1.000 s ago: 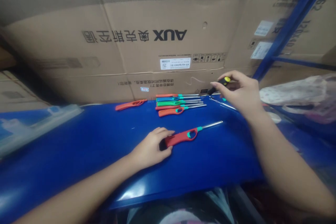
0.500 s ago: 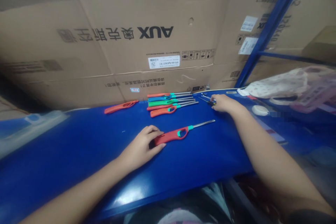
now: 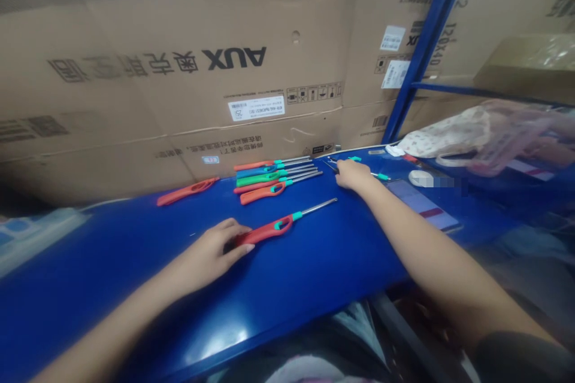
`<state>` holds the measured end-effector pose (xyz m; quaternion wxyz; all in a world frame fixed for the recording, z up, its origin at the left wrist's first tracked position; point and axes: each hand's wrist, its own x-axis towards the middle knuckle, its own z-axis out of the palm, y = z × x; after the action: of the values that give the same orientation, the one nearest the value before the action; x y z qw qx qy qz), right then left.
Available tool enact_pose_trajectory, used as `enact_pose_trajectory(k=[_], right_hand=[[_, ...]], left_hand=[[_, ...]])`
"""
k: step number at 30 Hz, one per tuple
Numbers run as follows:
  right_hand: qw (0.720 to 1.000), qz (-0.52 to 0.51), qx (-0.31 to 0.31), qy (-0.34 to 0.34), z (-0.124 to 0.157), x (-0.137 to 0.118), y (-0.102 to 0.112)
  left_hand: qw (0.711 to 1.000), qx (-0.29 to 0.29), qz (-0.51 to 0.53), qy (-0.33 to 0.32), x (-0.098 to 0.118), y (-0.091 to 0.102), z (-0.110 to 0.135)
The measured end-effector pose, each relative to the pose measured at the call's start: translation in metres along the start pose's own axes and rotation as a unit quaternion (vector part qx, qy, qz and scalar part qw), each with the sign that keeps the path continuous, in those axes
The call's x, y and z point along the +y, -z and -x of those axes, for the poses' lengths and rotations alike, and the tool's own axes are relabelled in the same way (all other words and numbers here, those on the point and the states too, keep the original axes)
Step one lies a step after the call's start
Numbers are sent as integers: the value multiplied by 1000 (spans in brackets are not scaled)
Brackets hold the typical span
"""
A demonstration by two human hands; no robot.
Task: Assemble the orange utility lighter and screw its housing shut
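Two hands: both bare, over the blue surface; left part-closed, right bunched.
Left hand: thumb and fingers around the butt of the red lighter; gripped, not a full fist.
Red lighter: mid-surface, between back and near edges; nozzle points right and slightly toward back edge.
Right hand: fingers curled down near back edge, at thin tools; fingertips hidden, cannot tell if gripping.
Risk, left: lighter could swing or slip, I'd guess; cause, held by one end on a glossy surface.
Risk, right: tools or nearby nozzles could get knocked; cause, crowding by the fingers.
Lighter row: five side by side along back edge; orange, blue, green, red, orange; nozzles point right, toward right hand.
Loose handle: orange-red, left of row, near back edge; no nozzle visible.
Teal-ended piece: just beside right wrist.
Phone-like slab: flat, toward right end.
White round thing: just behind slab.
Cardboard: upright behind back edge.
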<state>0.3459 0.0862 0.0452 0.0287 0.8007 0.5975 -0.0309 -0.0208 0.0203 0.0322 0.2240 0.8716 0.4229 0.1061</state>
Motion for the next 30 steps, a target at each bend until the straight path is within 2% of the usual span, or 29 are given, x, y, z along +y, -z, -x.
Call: enact_pose_trajectory(k=[6, 8, 12, 15, 22, 30], right_hand=[[999, -29, 28, 7, -9, 7, -5], [999, -32, 26, 7, -9, 10, -2], [999, -32, 20, 1, -8, 14, 2], [999, -30, 15, 4, -7, 14, 2], [1000, -28, 7, 11, -6, 12, -1], [999, -37, 3, 14, -7, 12, -3]], left_hand=[[999, -15, 43, 21, -7, 12, -19], [999, 13, 32, 20, -10, 24, -29], [993, 111, -38, 5, -17, 51, -54], [984, 150, -98, -15, -27, 62, -78], [967, 170, -175, -67, -52, 53, -128], [962, 213, -159, -65, -69, 37, -142]])
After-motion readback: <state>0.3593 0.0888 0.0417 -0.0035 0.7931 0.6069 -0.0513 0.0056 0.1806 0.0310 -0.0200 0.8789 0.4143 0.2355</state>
